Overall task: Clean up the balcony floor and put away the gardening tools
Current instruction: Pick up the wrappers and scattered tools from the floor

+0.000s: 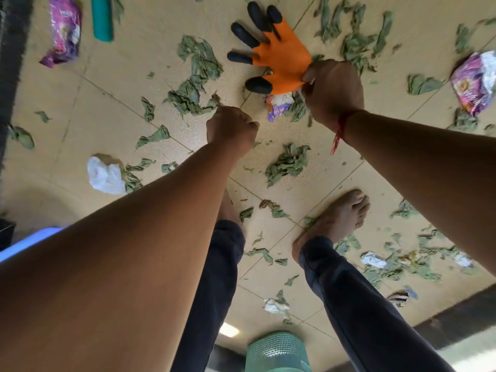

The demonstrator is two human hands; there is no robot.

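Glove (281, 59): orange, black claw tips; we pinch its cuff in our right hand (332, 92), fingers clamped on it, the glove fanning out beyond the knuckles.
Left hand (230, 127): curled into a fist; we cannot tell whether it grips anything.
Leaves (288, 162): green scraps strewn around both hands.
Wrapper (277, 107): purple, below the glove, between our hands.

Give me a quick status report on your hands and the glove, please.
Right hand pinching the orange glove by its cuff. Left hand closed in a fist, contents hidden. Leaves and wrappers litter the floor.
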